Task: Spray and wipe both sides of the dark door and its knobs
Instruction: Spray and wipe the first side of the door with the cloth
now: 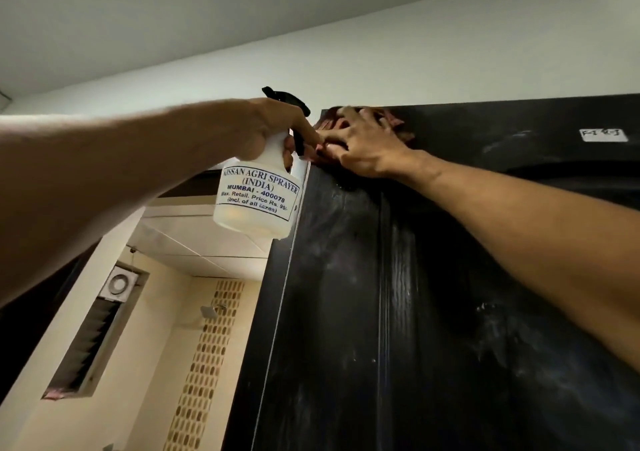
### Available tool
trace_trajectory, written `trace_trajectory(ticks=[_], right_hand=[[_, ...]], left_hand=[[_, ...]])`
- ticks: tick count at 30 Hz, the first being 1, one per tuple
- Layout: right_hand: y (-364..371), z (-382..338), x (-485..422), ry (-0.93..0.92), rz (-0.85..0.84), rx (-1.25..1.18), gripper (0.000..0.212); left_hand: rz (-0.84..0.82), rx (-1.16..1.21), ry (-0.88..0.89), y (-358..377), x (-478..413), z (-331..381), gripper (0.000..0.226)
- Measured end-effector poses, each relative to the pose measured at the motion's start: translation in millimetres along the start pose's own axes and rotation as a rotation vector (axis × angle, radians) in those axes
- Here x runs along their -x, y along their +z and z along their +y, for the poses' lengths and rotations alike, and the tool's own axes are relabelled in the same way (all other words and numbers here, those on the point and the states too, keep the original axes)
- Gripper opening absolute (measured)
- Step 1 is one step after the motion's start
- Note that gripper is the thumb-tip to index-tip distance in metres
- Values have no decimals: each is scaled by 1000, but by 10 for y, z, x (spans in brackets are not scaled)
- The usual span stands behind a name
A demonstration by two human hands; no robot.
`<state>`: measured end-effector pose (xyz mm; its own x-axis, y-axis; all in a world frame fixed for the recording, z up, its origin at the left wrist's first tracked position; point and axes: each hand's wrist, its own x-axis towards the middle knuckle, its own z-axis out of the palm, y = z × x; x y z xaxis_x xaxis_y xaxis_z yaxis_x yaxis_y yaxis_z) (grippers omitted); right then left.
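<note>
Door [415, 277]: dark, wood-grain, seen from below, fills the right half of the view. Its top left corner is where both hands meet.

Right hand [367, 145]: on the door's top left corner, fingers splayed and fairly straight, palm down on a reddish cloth [398, 123]. It presses the cloth flat against the door face instead of gripping it. The cloth bunches out past the fingertips, up to the door's top edge.

Left hand [273, 128]: just off the door's left edge, wrapped round the neck of a white spray bottle [256, 204]. Index finger reaches out to the black trigger and touches the right thumb. The black nozzle [304, 108] points at the door's top corner. The bottle hangs tilted, its base just beside the door edge (print reads "KISSAN AGRI SPRAYER (INDIA)").

Door surface: pale smears and streaks down the panels below the cloth; small glossy patch right under the right wrist. White label [604, 134] near the door's top right, writing too small to read.

Left of the door edge: a cream room with a round fan [119, 284] over a louvred vent [90, 343], and a vertical strip of brown tiles [207, 364].
</note>
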<state>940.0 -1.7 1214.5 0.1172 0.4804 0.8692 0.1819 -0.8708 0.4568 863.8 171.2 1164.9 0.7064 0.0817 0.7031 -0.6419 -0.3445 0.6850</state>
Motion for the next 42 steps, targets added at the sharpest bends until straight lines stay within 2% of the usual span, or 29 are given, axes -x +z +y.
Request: trace_trajectory(ticks=[2,5,6,10,11,13,16,17,18,21,22,23,26,27,28,29,33,34,36,39,41,42], right_hand=[[-42,-43,-150,-18,-13,2,45],[-88,-35,-332,171,43,-31,46],[-66,-95,-336,176,53,-13,46],[89,-305,-51,-70,20,98,45],[78,-247,-3,-78,6,91,45],[-45,28,6,68,50,50,45],[-199,447,136,443,150,32,45],[-208,498,267,474,150,74,44],[-164,479,391,431,141,92,43],[-95,542,804,121,52,81,45],[-132,686,882,89,55,91,45],[-198,856,911,133,88,102,45],[-448,1436,1113,559,176,44,48],[-481,1503,1191,647,165,48,49],[-496,1504,1245,658,153,84,49],[-511,1469,1320,588,142,111,47],[-311,1090,1450,17,4,107,49],[-339,1139,1444,-41,2,134,49],[-479,1438,1371,79,66,129,48],[-692,1875,1290,470,138,66,47],[-693,1810,1195,508,123,103,43],[-638,1679,1142,432,103,94,42]], left_hand=[[-12,8,19,-84,-7,5,17],[-38,49,35,-140,-51,-16,16],[-41,54,42,-159,-64,-19,16],[-53,71,21,-202,-63,-87,18],[-67,78,8,-208,-54,-117,19],[-96,113,7,-174,-32,-144,16],[-119,128,13,-125,9,-129,14],[-137,136,12,-91,37,-105,14],[-143,146,14,-76,62,-89,15],[-195,157,8,73,176,16,14],[-207,161,10,145,220,59,14],[-214,165,14,201,243,88,14],[-250,182,5,457,274,179,15],[-252,194,1,513,266,195,16],[-247,196,1,592,279,241,17],[-246,196,3,714,303,315,16],[-262,202,-34,981,366,471,15],[-260,201,-38,1047,380,503,15],[-231,192,-28,1177,390,561,15],[-186,172,-24,1300,391,614,19],[-167,170,-32,1305,410,648,18],[-150,156,-43,1323,446,674,16]])
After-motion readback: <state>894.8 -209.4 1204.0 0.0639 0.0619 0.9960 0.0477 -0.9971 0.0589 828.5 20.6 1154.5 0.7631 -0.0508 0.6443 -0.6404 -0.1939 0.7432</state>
